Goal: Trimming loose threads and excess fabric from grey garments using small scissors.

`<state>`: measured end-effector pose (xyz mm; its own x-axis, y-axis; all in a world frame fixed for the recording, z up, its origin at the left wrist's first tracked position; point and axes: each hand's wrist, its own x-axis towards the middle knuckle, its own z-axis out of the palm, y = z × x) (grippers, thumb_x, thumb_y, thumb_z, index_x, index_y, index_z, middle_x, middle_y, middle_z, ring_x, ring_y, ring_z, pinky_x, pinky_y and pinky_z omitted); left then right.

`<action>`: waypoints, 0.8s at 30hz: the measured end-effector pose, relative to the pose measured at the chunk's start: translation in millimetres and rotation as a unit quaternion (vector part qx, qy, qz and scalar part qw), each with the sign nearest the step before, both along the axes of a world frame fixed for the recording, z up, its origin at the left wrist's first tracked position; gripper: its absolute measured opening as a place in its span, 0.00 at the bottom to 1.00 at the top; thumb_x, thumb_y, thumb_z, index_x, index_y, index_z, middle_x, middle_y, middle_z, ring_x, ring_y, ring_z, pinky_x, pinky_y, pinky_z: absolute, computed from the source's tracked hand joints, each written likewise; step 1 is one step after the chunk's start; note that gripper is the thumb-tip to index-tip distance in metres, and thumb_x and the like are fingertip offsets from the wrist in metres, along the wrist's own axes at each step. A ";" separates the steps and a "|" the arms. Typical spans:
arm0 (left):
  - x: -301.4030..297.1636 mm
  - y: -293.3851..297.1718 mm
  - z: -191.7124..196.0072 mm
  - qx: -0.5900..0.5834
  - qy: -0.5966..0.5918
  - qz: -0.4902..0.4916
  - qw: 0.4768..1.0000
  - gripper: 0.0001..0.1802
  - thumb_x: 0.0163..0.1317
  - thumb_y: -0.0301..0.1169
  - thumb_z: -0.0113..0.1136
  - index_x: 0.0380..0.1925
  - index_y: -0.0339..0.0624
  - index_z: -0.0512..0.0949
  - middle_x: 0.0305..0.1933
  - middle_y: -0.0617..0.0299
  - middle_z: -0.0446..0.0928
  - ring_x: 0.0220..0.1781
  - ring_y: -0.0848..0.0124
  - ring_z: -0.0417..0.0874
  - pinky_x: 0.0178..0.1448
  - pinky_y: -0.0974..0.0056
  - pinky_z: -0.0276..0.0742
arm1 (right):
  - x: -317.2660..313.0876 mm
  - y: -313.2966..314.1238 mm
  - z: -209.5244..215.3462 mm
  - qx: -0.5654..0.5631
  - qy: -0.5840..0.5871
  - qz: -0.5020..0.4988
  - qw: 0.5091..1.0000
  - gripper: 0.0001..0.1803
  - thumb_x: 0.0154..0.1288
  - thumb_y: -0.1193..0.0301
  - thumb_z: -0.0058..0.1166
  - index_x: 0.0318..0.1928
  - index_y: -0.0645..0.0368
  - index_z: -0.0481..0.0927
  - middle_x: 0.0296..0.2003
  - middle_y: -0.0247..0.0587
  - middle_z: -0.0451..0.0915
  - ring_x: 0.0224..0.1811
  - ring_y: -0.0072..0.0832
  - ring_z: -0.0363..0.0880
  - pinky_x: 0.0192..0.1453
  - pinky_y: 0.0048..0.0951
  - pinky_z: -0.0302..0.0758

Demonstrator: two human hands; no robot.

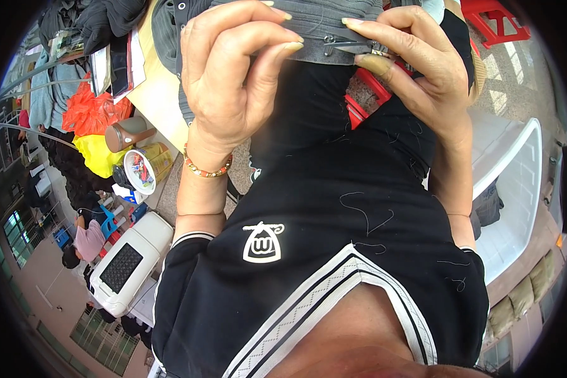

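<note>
OK, snips (pixel 354 46) in R hand (pixel 425 66)

The right hand (pixel 422 75) grips a small metal tool (pixel 353 46) between thumb and fingers, just over the grey ribbed garment (pixel 315 19). To its left, the left hand (pixel 227 88) is raised with thumb and forefinger drawn together — whether they pinch a thread is too fine to tell. Loose threads cling to the person's black top (pixel 321 195). Farther left stand a brown cup (pixel 114 137) and a tub (pixel 161 157) of small items, near yellow (pixel 97 156) and red plastic bags (pixel 88 110); a white bin (pixel 516 208) stands right.
</note>
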<state>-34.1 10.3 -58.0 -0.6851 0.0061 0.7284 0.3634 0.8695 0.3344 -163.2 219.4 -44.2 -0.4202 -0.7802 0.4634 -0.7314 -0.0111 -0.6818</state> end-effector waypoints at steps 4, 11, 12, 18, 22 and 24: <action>-1.1 1.8 3.8 -0.057 -0.032 0.031 0.997 0.14 0.56 0.23 0.71 0.44 0.38 0.83 0.48 0.55 0.81 0.50 0.65 0.82 0.54 0.63 0.79 | -2.8 -1.6 -8.8 -0.012 0.023 -0.006 1.000 0.22 0.53 0.77 0.70 0.52 0.60 0.85 0.35 0.40 0.78 0.34 0.31 0.78 0.37 0.27 0.73; -6.1 -6.8 5.7 -0.159 0.016 0.014 0.987 0.14 0.51 0.18 0.73 0.39 0.37 0.86 0.43 0.56 0.85 0.46 0.64 0.86 0.51 0.65 0.82 | 4.8 -0.4 3.2 0.011 -0.021 -0.021 1.000 0.22 0.53 0.77 0.71 0.52 0.60 0.85 0.36 0.40 0.79 0.34 0.31 0.78 0.37 0.27 0.73; -7.3 -8.9 5.8 -0.174 0.024 0.000 0.985 0.14 0.51 0.18 0.73 0.39 0.37 0.85 0.43 0.56 0.85 0.46 0.64 0.86 0.50 0.65 0.82 | 5.2 -0.5 2.3 0.007 -0.022 -0.027 0.999 0.22 0.53 0.77 0.71 0.52 0.60 0.85 0.36 0.40 0.79 0.34 0.31 0.78 0.37 0.27 0.73; -11.3 -11.1 5.1 -0.173 0.010 -0.014 0.985 0.10 0.57 0.19 0.69 0.39 0.37 0.83 0.43 0.57 0.84 0.44 0.65 0.85 0.49 0.65 0.80 | 5.7 1.1 -3.5 0.006 -0.052 -0.043 0.998 0.22 0.54 0.77 0.71 0.51 0.60 0.85 0.36 0.40 0.79 0.34 0.30 0.78 0.36 0.26 0.73; -14.2 -4.9 -1.4 -0.139 0.017 -0.007 0.990 0.08 0.60 0.19 0.67 0.39 0.38 0.82 0.43 0.57 0.83 0.44 0.65 0.84 0.49 0.65 0.79 | 6.1 2.0 -8.4 -0.014 -0.038 -0.032 0.999 0.22 0.54 0.77 0.71 0.52 0.60 0.85 0.35 0.39 0.78 0.34 0.30 0.78 0.37 0.26 0.73; -15.6 -1.2 -3.8 -0.082 0.025 -0.009 0.996 0.08 0.60 0.19 0.67 0.39 0.38 0.81 0.43 0.57 0.82 0.44 0.65 0.84 0.50 0.65 0.79 | 5.6 2.3 -9.0 -0.017 -0.035 -0.030 0.999 0.22 0.54 0.77 0.71 0.52 0.60 0.85 0.35 0.39 0.78 0.34 0.29 0.78 0.37 0.26 0.73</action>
<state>-49.7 9.1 -61.8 -0.6467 0.1408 0.7497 0.3927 0.9040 0.1690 -157.5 221.6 -53.3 -0.4982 -0.7366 0.4573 -0.6825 0.0079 -0.7308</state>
